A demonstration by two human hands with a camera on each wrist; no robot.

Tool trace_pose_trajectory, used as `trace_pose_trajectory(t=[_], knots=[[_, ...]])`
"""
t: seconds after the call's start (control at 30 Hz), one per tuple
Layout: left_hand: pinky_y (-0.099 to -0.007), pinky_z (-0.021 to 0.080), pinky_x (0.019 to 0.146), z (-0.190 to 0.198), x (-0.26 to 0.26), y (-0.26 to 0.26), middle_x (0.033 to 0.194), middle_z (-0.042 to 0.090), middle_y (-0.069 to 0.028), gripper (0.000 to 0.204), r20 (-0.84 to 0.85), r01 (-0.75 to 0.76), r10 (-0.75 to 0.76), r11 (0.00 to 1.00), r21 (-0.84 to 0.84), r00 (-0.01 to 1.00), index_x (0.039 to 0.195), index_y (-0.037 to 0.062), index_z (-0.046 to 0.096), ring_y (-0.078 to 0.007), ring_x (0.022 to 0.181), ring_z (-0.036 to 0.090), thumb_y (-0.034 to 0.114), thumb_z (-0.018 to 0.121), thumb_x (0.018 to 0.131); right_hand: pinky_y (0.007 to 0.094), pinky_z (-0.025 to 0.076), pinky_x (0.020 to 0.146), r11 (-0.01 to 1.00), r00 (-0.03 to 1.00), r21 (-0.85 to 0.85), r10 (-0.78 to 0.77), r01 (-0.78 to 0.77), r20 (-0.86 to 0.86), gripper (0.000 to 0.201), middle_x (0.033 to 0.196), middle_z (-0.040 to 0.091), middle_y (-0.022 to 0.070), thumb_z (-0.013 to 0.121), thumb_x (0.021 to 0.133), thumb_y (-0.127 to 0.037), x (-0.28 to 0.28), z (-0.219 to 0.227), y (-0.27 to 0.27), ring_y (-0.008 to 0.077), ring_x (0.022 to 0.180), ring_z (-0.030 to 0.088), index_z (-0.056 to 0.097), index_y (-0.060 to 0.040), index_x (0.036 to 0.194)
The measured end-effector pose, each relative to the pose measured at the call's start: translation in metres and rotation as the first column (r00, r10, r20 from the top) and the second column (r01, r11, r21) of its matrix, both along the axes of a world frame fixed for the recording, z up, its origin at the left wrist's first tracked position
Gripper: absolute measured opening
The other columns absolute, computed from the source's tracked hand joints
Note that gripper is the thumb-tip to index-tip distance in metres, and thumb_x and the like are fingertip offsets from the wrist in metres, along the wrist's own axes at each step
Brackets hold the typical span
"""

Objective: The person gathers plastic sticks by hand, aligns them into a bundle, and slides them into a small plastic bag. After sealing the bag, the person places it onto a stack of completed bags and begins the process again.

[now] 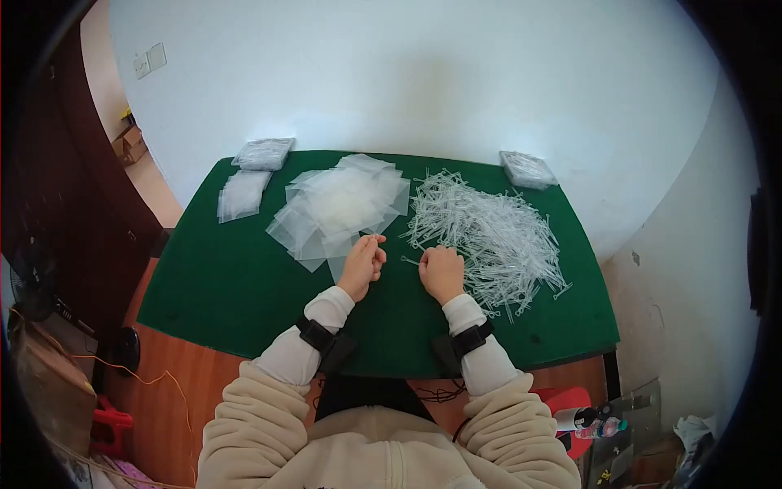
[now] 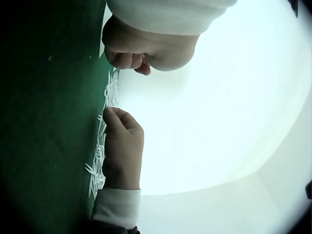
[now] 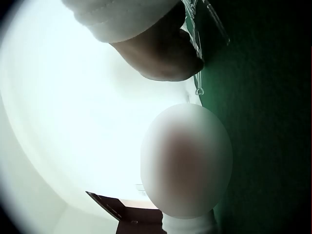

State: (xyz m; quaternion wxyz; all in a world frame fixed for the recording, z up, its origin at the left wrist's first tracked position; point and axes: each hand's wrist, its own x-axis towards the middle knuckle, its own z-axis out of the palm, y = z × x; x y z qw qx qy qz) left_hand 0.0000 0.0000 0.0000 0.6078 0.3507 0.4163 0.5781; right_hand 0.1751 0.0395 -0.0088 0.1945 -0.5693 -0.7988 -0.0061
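My right hand (image 1: 442, 273) pinches a thin clear plastic stick with a ring-shaped end (image 1: 408, 260), which sticks out to the left of the fingers. The ring also shows below that hand in the right wrist view. To its right spreads a big heap of similar clear plastic sticks (image 1: 489, 232). My left hand (image 1: 362, 269) has its fingers curled, with nothing visible in them, near the front edge of a loose pile of clear flat plastic bags (image 1: 346, 200). A gap of green tabletop lies between the two hands. In the right wrist view the left hand is blurred out.
Stacks of filled clear bags (image 1: 265, 153) stand at the back left of the green table (image 1: 220, 285), with flat bags (image 1: 243, 194) in front. Another filled stack (image 1: 528, 169) sits at the back right. A white wall (image 1: 342, 73) rises behind the table.
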Motion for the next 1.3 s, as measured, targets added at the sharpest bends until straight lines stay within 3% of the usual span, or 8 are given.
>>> trace_pose_trajectory(t=[0.13, 0.23, 0.37, 0.53, 0.63, 0.77, 1.03, 1.3], knots=[[-0.0187, 0.025, 0.045, -0.003, -0.005, 0.0, 0.067, 0.04, 0.0026, 0.025, -0.055, -0.011, 0.013, 0.999, 0.033, 0.998, 0.1, 0.0061, 0.051, -0.0049, 0.052, 0.032, 0.028, 0.041, 0.094, 0.0362, 0.045, 0.062, 0.978, 0.962, 0.189, 0.135, -0.091, -0.238, 0.007, 0.077, 0.061, 0.0035, 0.06, 0.08, -0.013, -0.007, -0.015, 0.002, 0.0201, 0.069, 0.058, 0.058, -0.0072, 0.076], [-0.0192, 0.026, 0.045, -0.004, -0.001, 0.003, 0.067, 0.043, 0.0036, 0.025, -0.038, -0.011, 0.012, 1.0, 0.02, 0.999, 0.095, 0.0052, 0.053, -0.0041, 0.052, 0.032, 0.026, 0.038, 0.095, 0.026, 0.044, 0.052, 0.903, 0.557, 0.08, 0.328, -0.422, -0.763, 0.009, 0.072, 0.056, 0.0008, 0.056, 0.08, -0.004, -0.015, -0.012, 0.002, 0.0118, 0.058, 0.054, 0.056, -0.0048, 0.089], [-0.0194, 0.028, 0.046, -0.009, 0.001, 0.003, 0.068, 0.045, 0.003, 0.024, 0.009, 0.106, -0.106, 0.994, 0.018, 0.994, 0.095, 0.0053, 0.052, -0.0047, 0.053, 0.035, 0.025, 0.038, 0.095, 0.0198, 0.041, 0.047, 0.844, 0.351, -0.015, 0.206, -0.536, -0.913, 0.025, 0.071, 0.052, 0.0001, 0.053, 0.08, 0.001, -0.026, 0.0, -0.02, 0.0062, 0.053, 0.049, 0.051, -0.003, 0.104], [-0.0203, 0.036, 0.05, -0.015, 0.003, 0.004, 0.07, 0.049, 0.0009, 0.024, -0.035, 0.145, -0.144, 0.989, 0.038, 0.989, 0.095, 0.005, 0.052, -0.0069, 0.055, 0.042, 0.025, 0.039, 0.095, 0.0195, 0.04, 0.043, 0.821, 0.326, -0.02, 0.204, -0.571, -0.923, 0.037, 0.071, 0.053, 0.0009, 0.052, 0.08, 0.003, -0.023, 0.003, -0.021, 0.0061, 0.051, 0.049, 0.044, -0.003, 0.116], [-0.0236, 0.046, 0.06, -0.013, 0.005, 0.003, 0.077, 0.055, -0.0035, 0.023, -0.077, 0.118, -0.116, 0.993, 0.023, 0.99, 0.095, 0.0042, 0.052, -0.0114, 0.063, 0.053, 0.023, 0.039, 0.095, 0.0221, 0.046, 0.058, 0.838, 0.281, -0.028, 0.151, -0.544, -0.948, 0.035, 0.074, 0.058, 0.0041, 0.058, 0.078, -0.003, -0.022, 0.01, -0.023, 0.01, 0.065, 0.057, 0.049, -0.0003, 0.111], [-0.0283, 0.051, 0.069, -0.001, 0.01, -0.005, 0.082, 0.059, -0.0079, 0.023, -0.066, 0.221, -0.222, 0.975, -0.024, 0.973, 0.095, 0.0032, 0.052, -0.0165, 0.072, 0.06, 0.022, 0.039, 0.094, 0.0226, 0.047, 0.061, 0.827, 0.216, -0.038, 0.101, -0.561, -0.971, 0.028, 0.077, 0.06, 0.0046, 0.06, 0.078, -0.005, -0.019, 0.011, -0.02, 0.0102, 0.069, 0.058, 0.054, -0.0001, 0.105], [-0.0308, 0.052, 0.068, -0.001, 0.01, -0.005, 0.084, 0.061, -0.0112, 0.027, -0.084, 0.313, -0.319, 0.946, -0.077, 0.944, 0.095, 0.0015, 0.053, -0.0204, 0.074, 0.063, 0.026, 0.041, 0.093, 0.0247, 0.048, 0.065, 0.844, 0.266, -0.024, 0.141, -0.535, -0.954, 0.016, 0.08, 0.063, 0.0064, 0.062, 0.076, -0.007, -0.018, -0.004, -0.01, 0.0113, 0.072, 0.059, 0.061, 0.0012, 0.09], [-0.0304, 0.052, 0.067, 0.002, 0.011, -0.008, 0.085, 0.062, -0.0116, 0.029, -0.068, 0.387, -0.392, 0.919, -0.08, 0.917, 0.095, 0.001, 0.053, -0.021, 0.074, 0.063, 0.027, 0.04, 0.094, 0.0212, 0.046, 0.063, 0.859, 0.291, -0.077, 0.085, -0.505, -0.953, 0.013, 0.077, 0.062, 0.0028, 0.061, 0.079, -0.004, -0.015, 0.001, -0.01, 0.008, 0.069, 0.056, 0.062, 0.0011, 0.091]])
